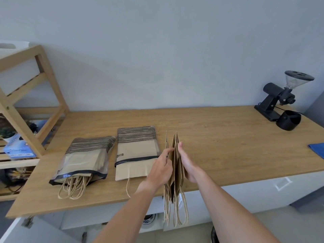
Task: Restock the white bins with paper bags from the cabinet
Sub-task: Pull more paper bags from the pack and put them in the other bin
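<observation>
Brown paper bags [175, 165], folded flat and stood on edge, sit between your two hands above the wooden worktop [228, 137]. Your left hand [162, 168] pinches the near side of the bundle; your right hand [188, 163] curls round its far side, grasping it. Their twisted handles hang past the worktop's front edge. To the left lie two plastic packs of bags [138, 151], flat, handles toward you. A black grinder [280, 99] stands far right.

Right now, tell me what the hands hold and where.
Both hands, left hand and right hand, hold a stack of flat brown paper bags upright by its sides.
</observation>
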Motion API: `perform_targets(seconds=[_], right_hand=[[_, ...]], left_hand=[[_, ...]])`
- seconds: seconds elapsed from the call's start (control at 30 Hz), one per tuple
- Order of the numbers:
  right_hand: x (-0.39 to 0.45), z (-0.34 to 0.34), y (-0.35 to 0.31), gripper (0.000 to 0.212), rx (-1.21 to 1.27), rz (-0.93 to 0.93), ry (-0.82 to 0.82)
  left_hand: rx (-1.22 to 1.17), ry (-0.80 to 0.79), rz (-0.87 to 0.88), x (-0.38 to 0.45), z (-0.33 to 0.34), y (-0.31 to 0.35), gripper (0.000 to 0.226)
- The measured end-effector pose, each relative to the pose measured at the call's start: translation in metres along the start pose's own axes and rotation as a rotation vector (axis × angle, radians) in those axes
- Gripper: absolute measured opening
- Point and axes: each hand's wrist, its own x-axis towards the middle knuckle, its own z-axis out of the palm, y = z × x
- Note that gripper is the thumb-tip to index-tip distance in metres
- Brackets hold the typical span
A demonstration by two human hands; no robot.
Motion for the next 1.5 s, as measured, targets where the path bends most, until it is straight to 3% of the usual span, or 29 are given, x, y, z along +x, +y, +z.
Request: perform_targets(seconds=[0.1, 0.23, 0.4, 0.53, 0.63, 0.8, 0.9, 0.97, 1.07, 1.17, 1.23, 1.3, 1.43, 1.5], right_hand=[[0.007, 0.002, 0.007, 0.111, 0.040, 0.004, 0.016], [0.030, -0.005, 0.020, 0.126, 0.063, 0.028, 0.037], [0.015, -0.010, 0.014, 0.120, 0.094, 0.067, 0.097], [0.008, -0.015, 0.014, 0.111, 0.116, 0.070, 0.133], [0.006, -0.012, 0.014, 0.098, 0.219, 0.068, 0.064], [0.004, -0.003, 0.019, 0.064, 0.359, 0.037, -0.022], [-0.002, -0.002, 0.028, 0.041, 0.242, 0.022, 0.041], [-0.006, -0.010, 0.038, 0.030, -0.067, -0.029, 0.144], [-0.015, -0.032, 0.064, 0.039, -0.389, -0.149, 0.221], [-0.029, -0.049, 0.086, 0.070, -0.489, -0.308, 0.230], [-0.033, -0.051, 0.084, 0.076, -0.482, -0.387, 0.239], [-0.030, -0.051, 0.078, 0.059, -0.370, -0.446, 0.316], [-0.025, -0.048, 0.049, 0.022, 0.076, -0.534, 0.441], [-0.024, -0.045, 0.033, 0.010, 0.160, -0.566, 0.474]], left_hand=[[-0.015, 0.033, -0.007, -0.001, 0.003, 0.003, 0.040], [0.026, 0.008, 0.011, 0.002, 0.007, 0.001, 0.051], [-0.011, 0.058, 0.009, 0.000, 0.005, -0.004, 0.044], [-0.016, 0.014, -0.001, -0.003, 0.001, -0.008, 0.070], [0.038, -0.041, -0.018, -0.003, 0.005, -0.003, 0.086], [0.148, -0.016, -0.062, 0.001, 0.011, 0.011, 0.065], [0.124, 0.012, -0.117, 0.004, 0.005, 0.009, 0.062], [0.057, 0.047, -0.167, 0.005, -0.005, 0.007, 0.059], [-0.117, 0.108, -0.301, 0.010, -0.024, 0.000, 0.051], [-0.254, 0.153, -0.406, 0.020, -0.037, -0.004, 0.057], [-0.351, 0.125, -0.469, 0.022, -0.044, -0.002, 0.050], [-0.504, 0.093, -0.541, 0.022, -0.052, 0.004, 0.024], [-0.915, 0.020, -0.642, 0.030, -0.054, 0.008, 0.023], [-0.961, -0.004, -0.657, 0.036, -0.047, 0.011, 0.028]])
